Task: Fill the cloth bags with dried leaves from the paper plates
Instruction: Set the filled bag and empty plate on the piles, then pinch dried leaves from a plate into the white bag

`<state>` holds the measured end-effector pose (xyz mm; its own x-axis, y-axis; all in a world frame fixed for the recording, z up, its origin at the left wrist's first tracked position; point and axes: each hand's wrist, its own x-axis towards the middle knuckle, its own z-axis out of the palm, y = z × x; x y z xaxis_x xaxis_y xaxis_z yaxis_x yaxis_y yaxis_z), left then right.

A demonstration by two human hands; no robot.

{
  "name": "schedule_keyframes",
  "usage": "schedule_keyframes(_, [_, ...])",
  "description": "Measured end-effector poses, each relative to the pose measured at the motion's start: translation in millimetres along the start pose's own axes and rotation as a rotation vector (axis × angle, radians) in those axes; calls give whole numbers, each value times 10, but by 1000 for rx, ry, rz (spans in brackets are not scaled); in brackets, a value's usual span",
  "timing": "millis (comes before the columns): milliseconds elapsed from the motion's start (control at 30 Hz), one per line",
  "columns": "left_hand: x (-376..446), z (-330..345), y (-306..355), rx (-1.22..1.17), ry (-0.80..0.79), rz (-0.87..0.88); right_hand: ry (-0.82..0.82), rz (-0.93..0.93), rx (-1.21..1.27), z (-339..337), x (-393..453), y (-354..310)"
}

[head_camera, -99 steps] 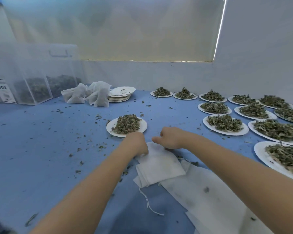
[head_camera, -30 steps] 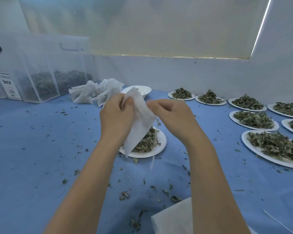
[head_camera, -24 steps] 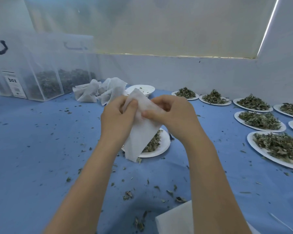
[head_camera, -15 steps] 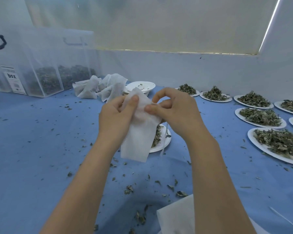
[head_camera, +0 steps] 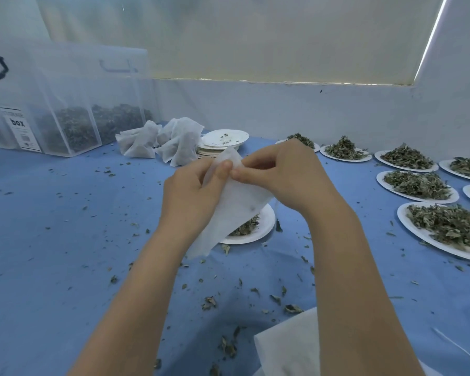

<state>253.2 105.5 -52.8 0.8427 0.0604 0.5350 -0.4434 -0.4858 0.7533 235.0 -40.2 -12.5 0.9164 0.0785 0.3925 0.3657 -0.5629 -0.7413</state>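
Both hands hold one white bag (head_camera: 234,207) up off the table: the left hand (head_camera: 193,196) grips its top edge, the right hand (head_camera: 282,175) pinches the same edge just beside it. Directly beneath the hanging bag sits a plate (head_camera: 255,229) of leaves (head_camera: 244,227)

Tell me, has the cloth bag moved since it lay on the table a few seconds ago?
Yes. The cloth bag is now lifted off the blue table, pinched by the left hand and right hand above the paper plate.
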Motion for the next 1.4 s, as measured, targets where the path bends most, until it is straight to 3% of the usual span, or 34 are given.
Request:
schedule_keyframes(333, [-25,44,61,-206,-83,-21,-224,148,-3,-82,-73,-108])
schedule_keyframes(533, [-52,-21,119,-415,-232,-117,-311,211,251,-54,-83,-10])
schedule_keyframes(800, [-53,-47,117,-468,-332,-191,-492,270,495,58,-98,83])
schedule_keyframes(900, [-62,-39,115,-377,-315,-166,-495,257,478,105,-91,118])
schedule_keyframes(1033, [-54,-55,88,-50,-183,34,-507,308,529,134,-68,151])
schedule_keyframes(1133, [-88,-52,116,331,22,305,-494,338,625,143,-64,191])
schedule_keyframes(1167, [-98,-34,122,355,44,395,-485,341,661,144,-57,201])
schedule_keyframes(1233, [-141,7,166,241,-67,441,-458,346,713,141,-43,197])
schedule_keyframes(1333, [-213,100,154,143,-359,384,-477,336,831,121,-38,192])
schedule_keyframes(1400, [-227,166,118,156,-405,365,-478,319,911,108,-57,190])
